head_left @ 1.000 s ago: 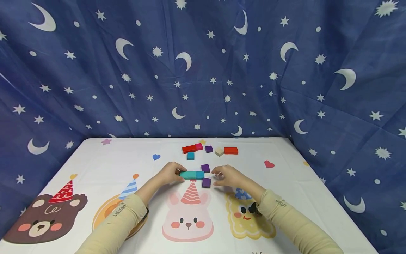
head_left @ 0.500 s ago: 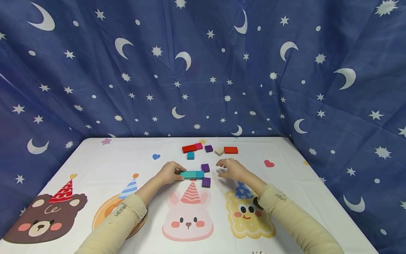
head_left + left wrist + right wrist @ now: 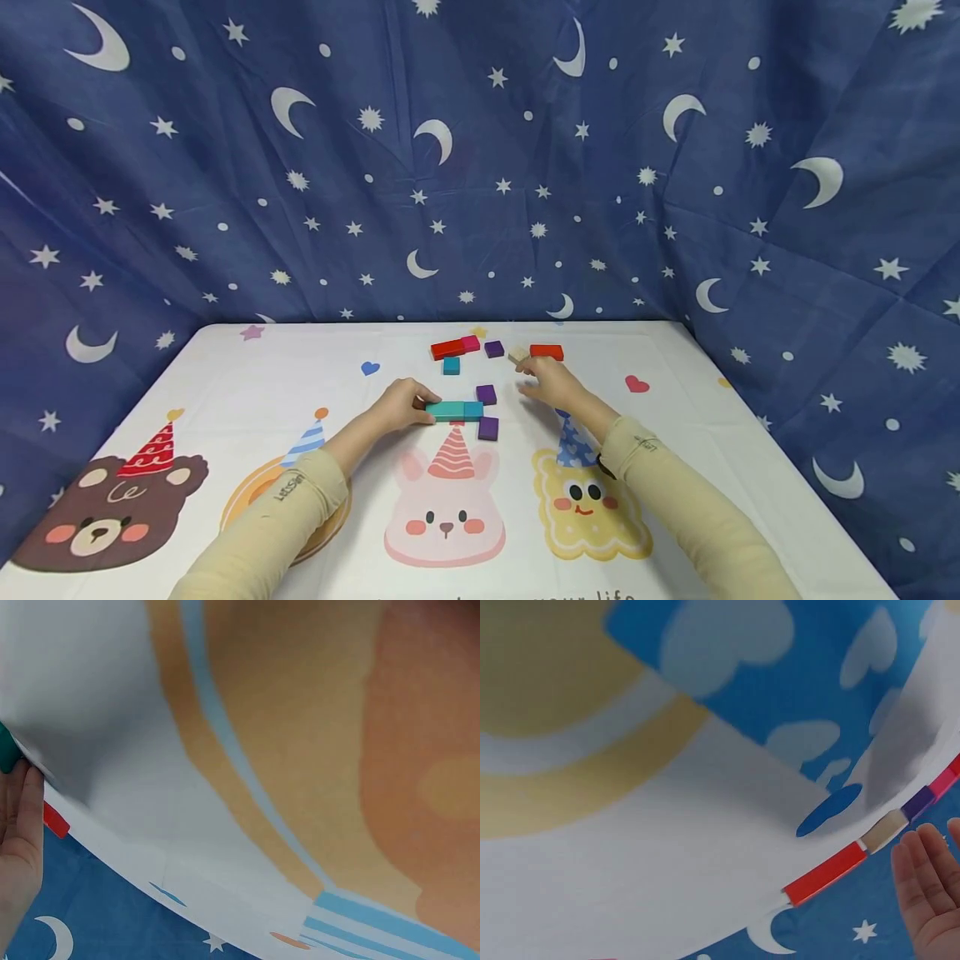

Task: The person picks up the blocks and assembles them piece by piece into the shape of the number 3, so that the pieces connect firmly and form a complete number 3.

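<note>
My left hand (image 3: 402, 406) holds the left end of a long teal block (image 3: 446, 411) between thumb and fingers; the left wrist view shows fingertips against its green side (image 3: 7, 752). A small blue block (image 3: 473, 410) sits end to end with the teal one. Two purple blocks lie by it, one behind (image 3: 486, 394) and one in front (image 3: 488, 428). My right hand (image 3: 553, 383) is over the table at the back, fingers extended and slightly bent, its fingertips right by a beige block (image 3: 517, 355). In the right wrist view that beige block (image 3: 885, 830) shows beyond the fingers.
Along the back lie a long red block (image 3: 447, 349) with a pink block (image 3: 470, 342) at its end, a blue block (image 3: 452, 366), a purple block (image 3: 494, 349) and another red block (image 3: 547, 352). A starry blue curtain (image 3: 480, 208) stands behind the table.
My right hand has moved away from the purple blocks, back and slightly right, to the beige block. My left hand has stayed at the teal block.
</note>
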`<move>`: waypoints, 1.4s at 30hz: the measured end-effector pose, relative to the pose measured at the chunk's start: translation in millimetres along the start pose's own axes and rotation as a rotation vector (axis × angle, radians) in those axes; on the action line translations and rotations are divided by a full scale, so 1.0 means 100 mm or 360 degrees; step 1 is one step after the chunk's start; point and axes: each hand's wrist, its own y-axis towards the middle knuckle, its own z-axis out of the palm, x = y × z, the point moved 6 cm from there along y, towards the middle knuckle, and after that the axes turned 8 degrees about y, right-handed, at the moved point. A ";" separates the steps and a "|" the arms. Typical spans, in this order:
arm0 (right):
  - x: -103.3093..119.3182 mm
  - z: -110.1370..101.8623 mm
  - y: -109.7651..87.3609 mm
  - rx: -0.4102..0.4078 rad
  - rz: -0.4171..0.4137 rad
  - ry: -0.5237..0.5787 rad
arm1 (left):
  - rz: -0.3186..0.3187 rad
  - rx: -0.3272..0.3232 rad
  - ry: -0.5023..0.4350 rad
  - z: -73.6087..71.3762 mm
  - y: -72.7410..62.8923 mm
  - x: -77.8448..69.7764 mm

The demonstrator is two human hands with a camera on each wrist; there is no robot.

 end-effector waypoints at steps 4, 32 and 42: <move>-0.07 -0.02 0.07 -0.0020 0.0056 -0.0003 | -0.0022 0.0019 -0.0001 0.00 0.01 -0.01; -0.29 0.03 0.48 0.0086 0.0170 -0.0355 | -0.0046 0.0031 0.0031 -0.06 0.01 -0.03; -0.36 0.13 0.53 0.0166 0.0224 -0.0376 | -0.0031 0.0048 0.0006 -0.02 0.00 0.00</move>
